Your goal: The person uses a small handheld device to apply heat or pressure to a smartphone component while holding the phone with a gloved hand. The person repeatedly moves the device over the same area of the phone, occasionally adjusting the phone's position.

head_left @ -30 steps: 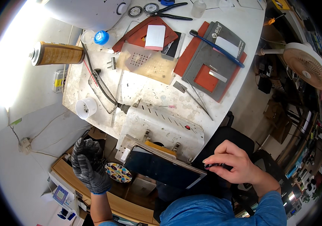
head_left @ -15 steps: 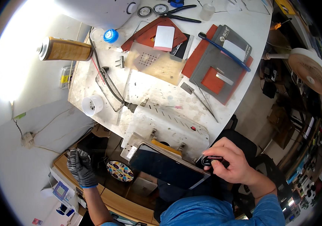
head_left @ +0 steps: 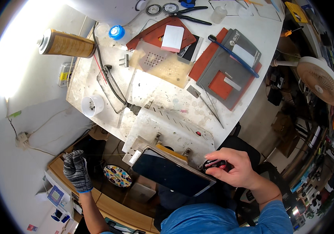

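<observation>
My left hand (head_left: 77, 171), in a grey striped knit glove, hovers off the table's left side with its fingers closed. A faint thin wire (head_left: 106, 155) runs from it toward the white machine (head_left: 167, 126). Clamped along the machine's near edge is a tilted dark flat screen (head_left: 171, 172). At the screen's right end, my bare right hand (head_left: 235, 168) pinches a small round black thing (head_left: 218, 165) with a red part between thumb and fingers. Its exact kind is not clear.
Tweezers (head_left: 210, 107), a blue brush (head_left: 235, 56) and grey and red mats (head_left: 233, 91) lie beyond the machine. On the left are a white cup (head_left: 92, 105), a black power cable (head_left: 114, 84) and a spray can (head_left: 67, 43). A fan (head_left: 319, 80) stands right.
The whole view has shifted slightly. My right fingers have changed their hold on the round black thing, showing more of its red part. My left hand stays closed in about the same place.
</observation>
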Demonstrator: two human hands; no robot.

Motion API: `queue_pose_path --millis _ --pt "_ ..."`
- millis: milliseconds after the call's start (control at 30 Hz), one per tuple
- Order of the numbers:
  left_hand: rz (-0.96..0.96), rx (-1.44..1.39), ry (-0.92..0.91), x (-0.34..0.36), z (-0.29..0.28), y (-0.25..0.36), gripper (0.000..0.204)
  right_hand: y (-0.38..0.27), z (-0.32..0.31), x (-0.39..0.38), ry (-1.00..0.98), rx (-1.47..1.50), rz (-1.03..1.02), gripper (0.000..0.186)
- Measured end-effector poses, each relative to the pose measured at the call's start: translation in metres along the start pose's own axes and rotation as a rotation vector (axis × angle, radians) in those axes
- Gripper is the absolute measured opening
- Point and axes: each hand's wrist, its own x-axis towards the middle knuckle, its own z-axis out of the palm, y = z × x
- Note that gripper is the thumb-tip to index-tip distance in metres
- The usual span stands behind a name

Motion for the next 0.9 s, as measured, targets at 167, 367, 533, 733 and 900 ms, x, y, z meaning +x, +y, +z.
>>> queue_pose_path --millis 167,367,533,733,900 --pt "0.030 0.018 0.032 0.000 -0.001 -0.003 0.019 -0.001 -0.003 0.001 -0.071 -0.043 -0.047 0.032" --pt "-0.064 -0.183 -0.179 -0.004 -0.007 0.010 0.014 -0.002 -0.010 -0.006 -0.096 -0.091 -0.066 0.031" --pt "-0.026 -0.096 -0.195 -0.009 0.000 0.021 0.017 -0.002 -0.015 -0.018 -0.112 -0.115 -0.023 0.030" --pt "0.036 -0.055 -0.264 -0.009 0.004 0.036 0.015 0.003 -0.020 -0.033 -0.115 -0.137 -0.010 0.031" --pt "0.157 -0.022 -0.282 -0.009 0.013 0.040 0.015 0.004 -0.022 -0.045 -0.098 -0.117 0.043 0.030"
